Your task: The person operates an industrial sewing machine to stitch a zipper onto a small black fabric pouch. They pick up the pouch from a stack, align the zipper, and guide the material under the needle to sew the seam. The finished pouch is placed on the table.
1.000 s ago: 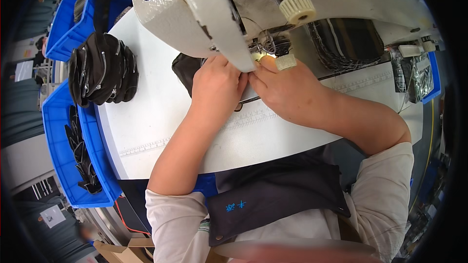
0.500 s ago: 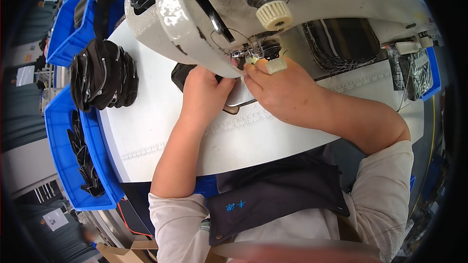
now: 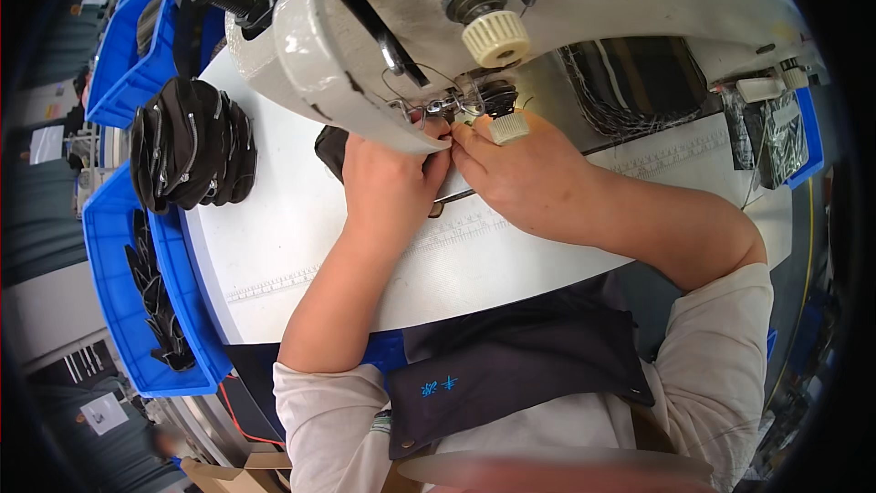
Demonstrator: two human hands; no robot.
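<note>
Both my hands are together under the head of a white sewing machine [image 3: 319, 46], close to its needle area. My left hand [image 3: 388, 183] is closed, thumb against fingers, on a dark fabric piece [image 3: 330, 150] that sticks out to its left. The fingers of my right hand [image 3: 525, 178] are pinched beside the needle, behind a cream knob [image 3: 509, 127]; what they grip is hidden. A small brown edge [image 3: 436, 210] shows below the left thumb. The machine's front cover hides the left fingertips and most of the fabric piece.
On the white table [image 3: 274, 246] at left stands a stack of dark zippered pouches [image 3: 192, 146]. A blue bin [image 3: 196, 310] below it holds dark pieces. Striped fabric panels [image 3: 639, 82] lie under the machine arm. At right, a blue tray [image 3: 803, 141] holds plastic-wrapped dark packs.
My left hand has shifted slightly right and down, covering more of the brown edge. My right fingertips stay near the needle. The machine sits slightly further left in view.
</note>
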